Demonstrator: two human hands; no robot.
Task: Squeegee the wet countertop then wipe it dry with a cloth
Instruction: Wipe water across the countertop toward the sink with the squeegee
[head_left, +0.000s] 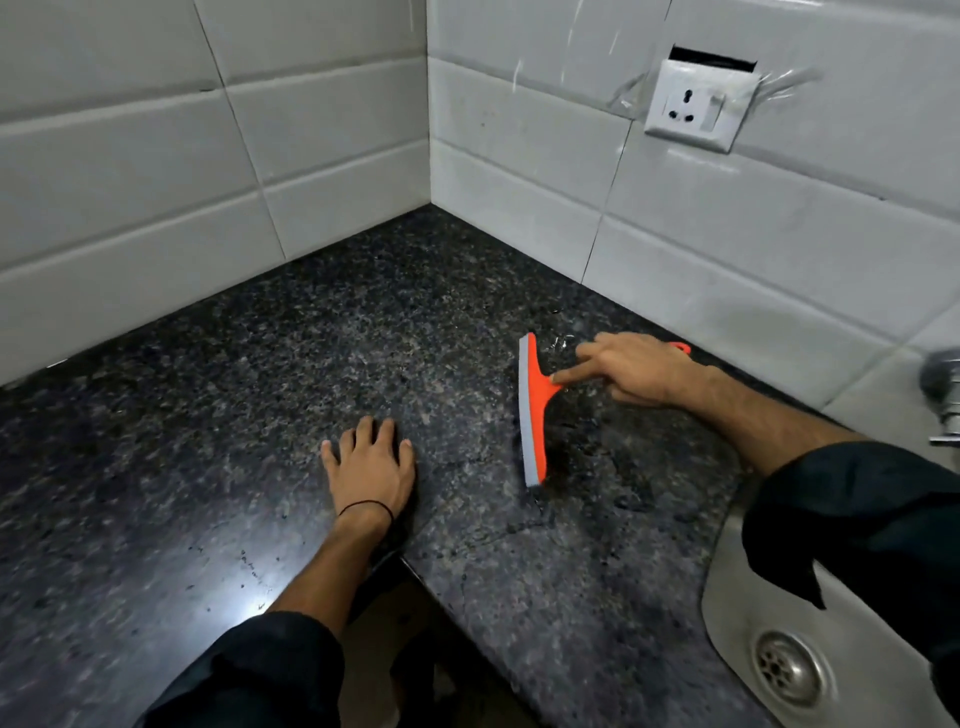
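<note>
An orange squeegee with a grey rubber blade rests on the dark speckled granite countertop, blade edge facing left. My right hand grips its handle, index finger stretched along the neck toward the blade; the handle's orange end pokes out behind the hand. My left hand lies flat on the counter, fingers spread, left of the blade and apart from it. A few water drops glisten near the wall above the squeegee. No cloth is in view.
White tiled walls meet in a corner behind the counter. A wall socket sits on the right wall. A steel sink with its drain is at lower right, a tap above it. The counter's inner edge cuts in near my left forearm.
</note>
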